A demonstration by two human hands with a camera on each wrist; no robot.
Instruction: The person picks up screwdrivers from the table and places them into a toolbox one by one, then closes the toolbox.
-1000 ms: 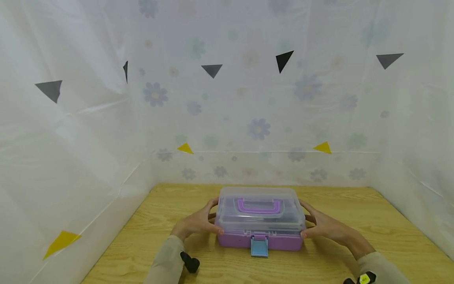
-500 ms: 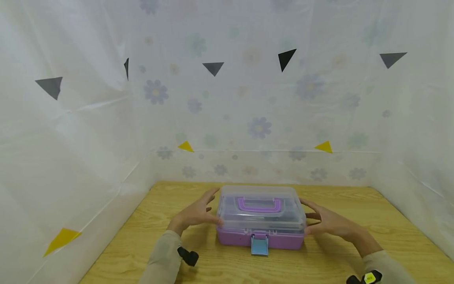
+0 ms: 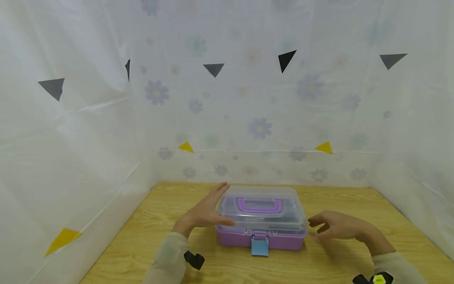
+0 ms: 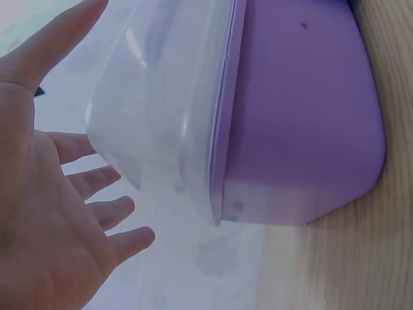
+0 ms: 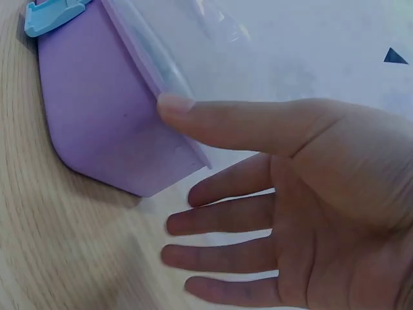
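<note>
Head view: box [image 3: 261, 221] hides left hand [image 3: 205, 211] fingertips; both hands' fingers released, right hand [image 3: 337, 225] apart.

Box [image 3: 261, 240]: smooth matt purple plastic base; lid [image 3: 260, 215] clear glossy plastic, faintly frosted; latch [image 3: 259, 245] pale blue plastic.
Table [image 3: 354, 252]: light wood, visible grain, low sheen.
Walls [image 3: 248, 98]: thin translucent plastic sheeting, creased, flower print, at 12 o'clock.

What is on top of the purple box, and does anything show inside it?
A clear lid covers the purple box, with a purple handle lying flat on the lid. Dim dark shapes show through the lid, but the contents cannot be made out.
</note>
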